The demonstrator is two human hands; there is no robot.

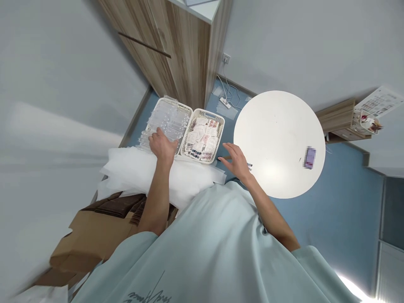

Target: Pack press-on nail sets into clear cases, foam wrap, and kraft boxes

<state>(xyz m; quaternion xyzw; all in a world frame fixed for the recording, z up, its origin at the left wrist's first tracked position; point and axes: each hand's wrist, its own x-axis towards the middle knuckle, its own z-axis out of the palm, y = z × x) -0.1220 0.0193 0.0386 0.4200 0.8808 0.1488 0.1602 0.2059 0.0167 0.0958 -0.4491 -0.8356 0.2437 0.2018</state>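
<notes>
My left hand (163,145) is over the near side of a white basket (190,110) full of clear plastic cases (168,120). Its thumb and fingers are apart, and the fingertips rest on or just above the cases. My right hand (237,162) hovers at the left edge of a round white table (277,134), thumb held away from the fingers, with nothing visible in it. Just beside its wrist, a small patterned piece (250,166) shows on the table, partly covered by the hand. Between my hands stands a second white basket (222,126) holding several small printed cards (202,136).
White foam sheets (189,176) lie in front of the baskets, above brown cardboard (91,235). Behind stands a wooden cabinet (186,50). A power strip (224,102) with cables lies on the blue floor. A blurred purple object (309,158) is on the table's right side.
</notes>
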